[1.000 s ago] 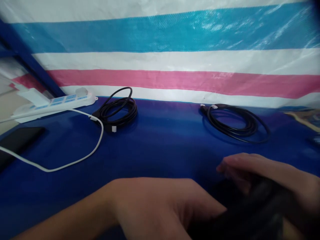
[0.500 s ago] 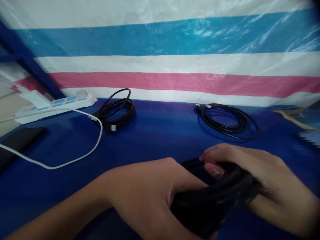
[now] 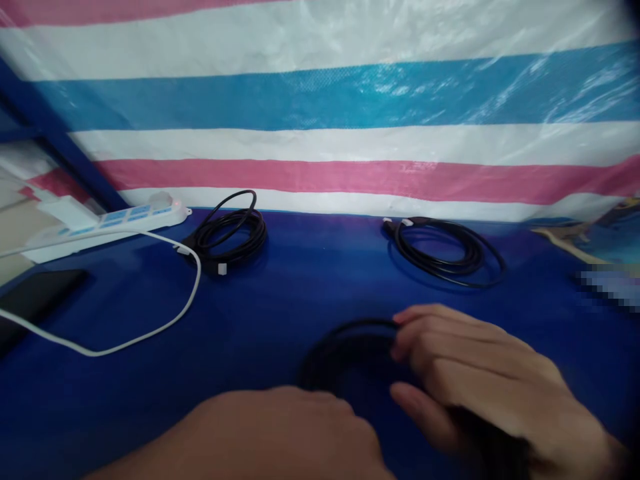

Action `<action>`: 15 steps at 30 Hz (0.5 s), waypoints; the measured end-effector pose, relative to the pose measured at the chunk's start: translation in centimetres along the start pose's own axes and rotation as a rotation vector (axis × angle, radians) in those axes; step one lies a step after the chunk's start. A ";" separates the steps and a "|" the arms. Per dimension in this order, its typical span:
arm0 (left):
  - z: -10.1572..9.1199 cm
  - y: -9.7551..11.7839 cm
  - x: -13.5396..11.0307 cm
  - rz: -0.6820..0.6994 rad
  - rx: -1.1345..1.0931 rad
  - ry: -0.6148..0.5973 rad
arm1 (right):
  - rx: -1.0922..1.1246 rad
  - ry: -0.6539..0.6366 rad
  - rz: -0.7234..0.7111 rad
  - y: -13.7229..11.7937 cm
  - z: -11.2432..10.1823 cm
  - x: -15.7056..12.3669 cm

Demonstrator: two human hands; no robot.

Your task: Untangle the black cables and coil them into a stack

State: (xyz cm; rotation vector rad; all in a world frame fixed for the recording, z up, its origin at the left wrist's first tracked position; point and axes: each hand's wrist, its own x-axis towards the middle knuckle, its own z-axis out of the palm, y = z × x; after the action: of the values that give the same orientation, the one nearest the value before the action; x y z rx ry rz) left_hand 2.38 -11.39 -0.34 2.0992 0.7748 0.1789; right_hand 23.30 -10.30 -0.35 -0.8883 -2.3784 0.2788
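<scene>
A loop of black cable [image 3: 327, 353] hangs low over the table between my hands, blurred by motion. My right hand [image 3: 490, 380] is wrapped round its right side, with the fingers curled over the strands and the thumb pointing left. Dark strands also show under the palm. At the bottom centre, my left hand [image 3: 300, 433] is closed with its back towards me, where the loop's left side runs behind the knuckles. Its fingertips are hidden. Beyond the hands lie two other coiled black cables, the left coil [image 3: 257, 243] and the right coil [image 3: 450, 267], both with white-tipped plugs.
A white power strip [image 3: 150, 217] with a plug in it stands at the back left. Its white cord [image 3: 187, 307] curves over the table beside a dark flat device [image 3: 45, 293]. Striped plastic sheeting [image 3: 320, 147] hangs behind. A pixelated object [image 3: 613, 287] lies far right.
The cable between my hands has spread from a thick bundle into a wider loop. My left hand has dropped lower and turned over; my right has turned its back upwards. The view has tilted up slightly.
</scene>
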 end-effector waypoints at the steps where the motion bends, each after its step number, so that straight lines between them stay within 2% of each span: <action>1: -1.3 0.7 -0.1 0.009 0.140 0.009 | -0.062 0.039 -0.008 0.2 -0.2 0.2; 4: -5.9 2.2 -0.8 0.010 0.434 0.055 | -0.207 0.196 0.089 0.9 -0.9 1.0; 5: -7.6 2.4 -1.1 -0.047 0.480 0.070 | -0.222 0.238 0.146 1.1 -1.0 1.2; 8: -12.6 1.7 -1.9 -0.195 0.568 0.275 | -0.210 0.270 0.267 1.4 -1.1 1.5; 11: -16.2 -0.8 -1.8 -0.461 0.657 0.344 | -0.206 0.148 0.272 1.6 -0.7 1.2; 13: -17.4 -3.2 -1.3 -0.472 0.712 0.439 | -0.216 0.032 0.245 1.6 -0.1 0.9; 15: -17.7 -5.7 -0.9 -0.474 0.685 0.501 | -0.222 -0.058 0.212 1.6 0.4 0.7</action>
State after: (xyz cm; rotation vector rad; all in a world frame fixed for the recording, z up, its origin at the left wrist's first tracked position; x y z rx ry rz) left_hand -7.85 2.71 6.18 2.4389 1.8153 0.1990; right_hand 23.49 -8.66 -0.93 -1.2555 -2.4022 0.1240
